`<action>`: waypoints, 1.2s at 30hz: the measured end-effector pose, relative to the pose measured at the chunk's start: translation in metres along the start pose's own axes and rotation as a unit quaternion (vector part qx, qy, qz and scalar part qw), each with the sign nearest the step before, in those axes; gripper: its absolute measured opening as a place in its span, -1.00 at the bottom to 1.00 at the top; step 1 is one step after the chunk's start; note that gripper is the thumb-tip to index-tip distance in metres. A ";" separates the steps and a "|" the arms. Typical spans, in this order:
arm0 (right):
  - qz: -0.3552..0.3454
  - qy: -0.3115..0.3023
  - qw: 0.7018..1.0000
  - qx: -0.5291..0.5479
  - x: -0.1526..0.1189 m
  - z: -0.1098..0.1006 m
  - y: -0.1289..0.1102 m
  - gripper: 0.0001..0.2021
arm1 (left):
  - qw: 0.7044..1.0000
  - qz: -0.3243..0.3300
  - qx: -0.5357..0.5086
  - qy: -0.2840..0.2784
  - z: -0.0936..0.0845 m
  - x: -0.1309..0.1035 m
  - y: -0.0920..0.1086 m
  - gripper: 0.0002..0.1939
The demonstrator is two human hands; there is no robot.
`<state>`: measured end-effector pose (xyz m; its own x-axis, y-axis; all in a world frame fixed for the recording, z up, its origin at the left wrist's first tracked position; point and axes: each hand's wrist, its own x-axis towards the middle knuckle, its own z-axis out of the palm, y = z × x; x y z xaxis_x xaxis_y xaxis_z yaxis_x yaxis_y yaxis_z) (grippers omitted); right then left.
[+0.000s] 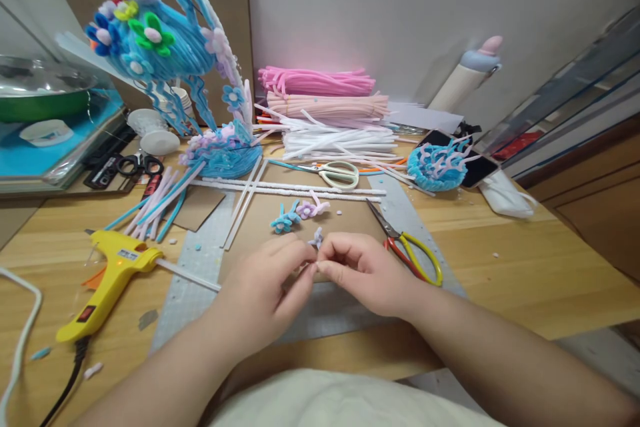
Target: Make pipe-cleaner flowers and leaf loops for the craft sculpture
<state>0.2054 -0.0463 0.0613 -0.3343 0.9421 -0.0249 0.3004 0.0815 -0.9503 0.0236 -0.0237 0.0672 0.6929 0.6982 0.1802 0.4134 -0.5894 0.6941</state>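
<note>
My left hand (274,290) and my right hand (373,275) meet over the cardboard sheet, thumbs and forefingers pinched tip to tip. A small pale lilac pipe-cleaner flower (316,237) shows just beyond the fingertips; its lower part is hidden between them. Farther back on the cardboard (240,233) lie a blue pipe-cleaner flower (285,219) and a lilac pipe-cleaner flower (311,209), side by side. To the right of my right hand rest scissors with yellow and red handles (417,257), blades half apart.
At left lies a yellow glue gun (113,277) with a glue stick. A decorated blue pipe-cleaner piece (170,47) hangs from a white arch. Pink bundles (317,82), white pipe cleaners (340,142), pale-handled scissors (339,175) and a blue pipe-cleaner piece (435,167) stand behind.
</note>
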 end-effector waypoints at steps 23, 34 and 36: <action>-0.355 -0.011 0.842 -0.406 -0.003 -0.006 0.005 -0.79 | 0.910 -0.264 -0.317 -0.044 0.013 0.004 0.000 -0.87; -0.296 0.046 0.939 -0.169 -0.003 -0.003 0.006 -0.83 | 0.763 -0.307 -0.557 -0.120 0.001 0.005 0.005 -0.74; -0.162 0.050 0.986 0.002 -0.002 0.002 0.004 -0.89 | 0.795 -0.291 -0.530 -0.039 0.003 0.006 0.005 -0.77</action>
<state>0.2058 -0.0486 0.0569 -0.3219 0.8946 0.3099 0.1891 0.3815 -0.9048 0.0313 -0.0240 0.0698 0.6172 0.6760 -0.4025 -0.0247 0.5280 0.8489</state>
